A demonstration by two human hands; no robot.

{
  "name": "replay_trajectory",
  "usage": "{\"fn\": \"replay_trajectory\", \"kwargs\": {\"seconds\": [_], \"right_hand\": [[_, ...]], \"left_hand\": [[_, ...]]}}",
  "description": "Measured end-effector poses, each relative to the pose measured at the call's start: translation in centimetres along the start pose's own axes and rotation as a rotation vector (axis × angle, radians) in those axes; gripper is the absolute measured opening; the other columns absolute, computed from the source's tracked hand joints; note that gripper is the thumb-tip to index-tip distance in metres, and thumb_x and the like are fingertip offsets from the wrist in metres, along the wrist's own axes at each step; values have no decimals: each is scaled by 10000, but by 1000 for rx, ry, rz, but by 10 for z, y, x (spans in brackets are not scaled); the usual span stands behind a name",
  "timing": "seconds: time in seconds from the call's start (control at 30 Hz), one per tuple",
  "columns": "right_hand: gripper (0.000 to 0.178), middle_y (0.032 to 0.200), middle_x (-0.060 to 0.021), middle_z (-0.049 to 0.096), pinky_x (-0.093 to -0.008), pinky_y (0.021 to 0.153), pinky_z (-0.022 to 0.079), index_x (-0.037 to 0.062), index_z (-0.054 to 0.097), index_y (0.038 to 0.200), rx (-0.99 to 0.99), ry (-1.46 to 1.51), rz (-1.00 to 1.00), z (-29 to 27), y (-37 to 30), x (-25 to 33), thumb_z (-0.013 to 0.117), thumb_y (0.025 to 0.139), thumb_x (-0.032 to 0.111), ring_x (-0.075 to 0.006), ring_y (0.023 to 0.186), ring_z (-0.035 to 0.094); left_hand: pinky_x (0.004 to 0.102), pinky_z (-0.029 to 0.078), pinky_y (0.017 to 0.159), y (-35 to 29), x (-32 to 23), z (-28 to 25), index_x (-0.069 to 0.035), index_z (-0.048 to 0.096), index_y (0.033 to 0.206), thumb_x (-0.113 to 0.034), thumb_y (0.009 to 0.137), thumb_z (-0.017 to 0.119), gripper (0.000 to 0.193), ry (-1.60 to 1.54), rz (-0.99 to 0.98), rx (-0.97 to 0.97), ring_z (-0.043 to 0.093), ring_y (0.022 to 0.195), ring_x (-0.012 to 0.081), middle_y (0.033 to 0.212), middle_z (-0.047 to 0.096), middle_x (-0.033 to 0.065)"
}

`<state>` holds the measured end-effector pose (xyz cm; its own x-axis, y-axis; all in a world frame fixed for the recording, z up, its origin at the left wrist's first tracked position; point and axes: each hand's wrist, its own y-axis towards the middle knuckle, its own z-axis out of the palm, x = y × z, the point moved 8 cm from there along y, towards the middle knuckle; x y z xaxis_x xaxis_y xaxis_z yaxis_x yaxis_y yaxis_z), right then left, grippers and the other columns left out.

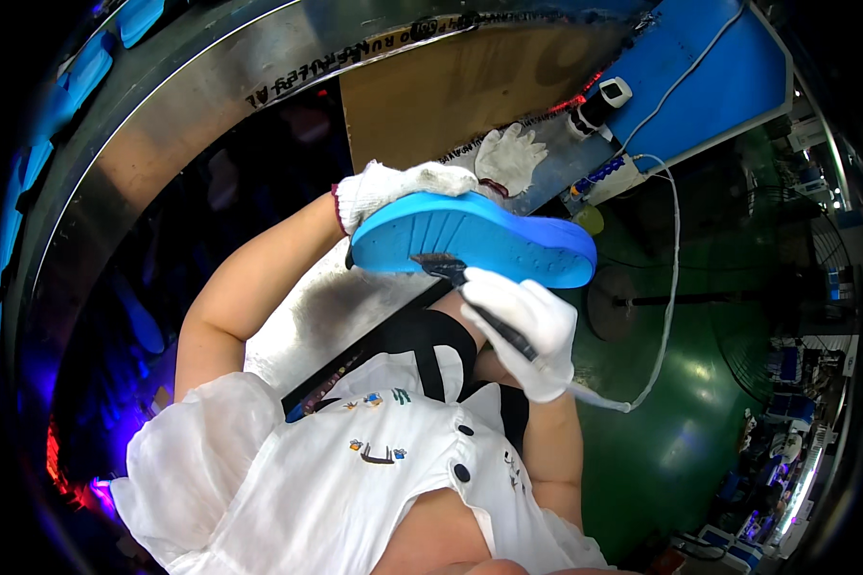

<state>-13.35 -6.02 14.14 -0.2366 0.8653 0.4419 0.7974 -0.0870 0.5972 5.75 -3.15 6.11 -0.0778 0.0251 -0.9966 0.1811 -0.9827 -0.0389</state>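
Observation:
My left hand (pixel 408 187), in a white knit glove, grips a bright blue shoe sole (pixel 489 240) from behind, holding it tilted with its flat face up. My right hand (pixel 527 331), also gloved in white, is closed around a dark-handled brush (pixel 465 287). The brush's dark bristles rest on the near edge of the sole. The brush handle runs down through my right fist.
A spare white glove (pixel 510 158) lies on the metal bench (pixel 316 316) beyond the sole. A brown board (pixel 451 91) stands behind it. A blue panel (pixel 710 77) with a white cable (pixel 673 240) and small white device (pixel 614 93) sits upper right. Green floor (pixel 681 431) lies at right.

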Motion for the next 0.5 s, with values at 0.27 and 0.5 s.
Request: {"fn": "replay_trajectory", "kwargs": {"seconds": [0.27, 0.5], "right_hand": [[333, 1067, -68, 721, -267, 503, 478, 134, 725, 1001, 16, -76, -66, -6, 1, 0, 747, 672, 82, -168, 597, 594], [288, 1065, -70, 719, -291, 509, 494, 115, 716, 997, -13, -107, -60, -18, 6, 5, 758, 714, 92, -193, 589, 588]], "left_hand": [[324, 502, 977, -5, -18, -3, -101, 609, 1281, -359, 970, 568, 406, -3, -174, -21, 631, 1097, 172, 1211, 641, 83], [439, 599, 689, -7, 0, -29, -97, 584, 1250, -508, 912, 615, 533, -44, -141, -102, 689, 825, 277, 1148, 619, 149]]}}
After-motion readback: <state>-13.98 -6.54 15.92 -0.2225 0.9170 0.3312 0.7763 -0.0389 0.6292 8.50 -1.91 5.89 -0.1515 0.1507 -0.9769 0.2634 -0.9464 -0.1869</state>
